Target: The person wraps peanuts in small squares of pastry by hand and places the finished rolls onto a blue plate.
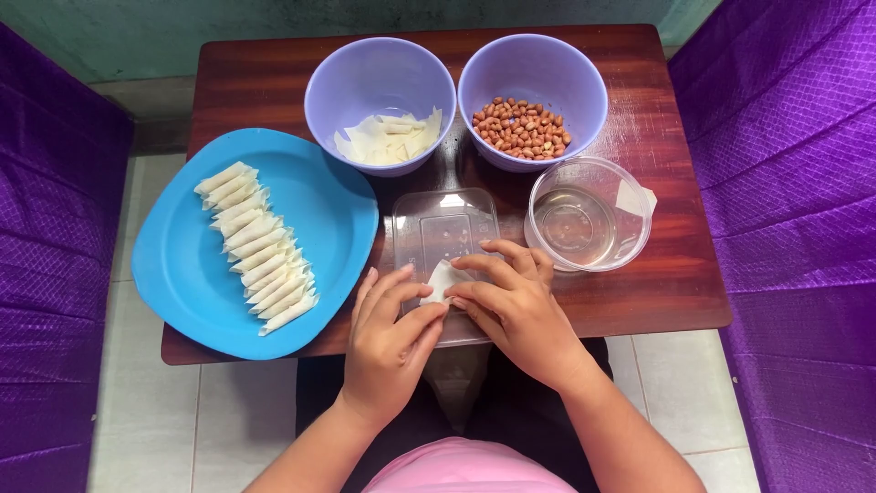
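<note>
A: What could have gone wrong there?

B: In my judgement, the thin wrapper [444, 277] could have torn or sprung open. Both hands pinched it by the fingertips alone, and a hard press or an uneven roll would have done it. The clear bowl of water [589, 215] also stood just beside the right hand [513, 306], near enough for a wrist to tip it.

A: How were the hands set?

B: The left hand [392, 342] was curled, thumb and forefinger closed on the wrapper's left edge. The right hand had its fingers bent over the right side, gripping it too.

A: And the piece itself?

B: Small, pale and partly folded to a point. It sat over the clear plastic lid [444, 233] at the surface's [657, 292] near edge, between the blue plate [338, 219] of finished rolls [258, 246] and the water.
</note>
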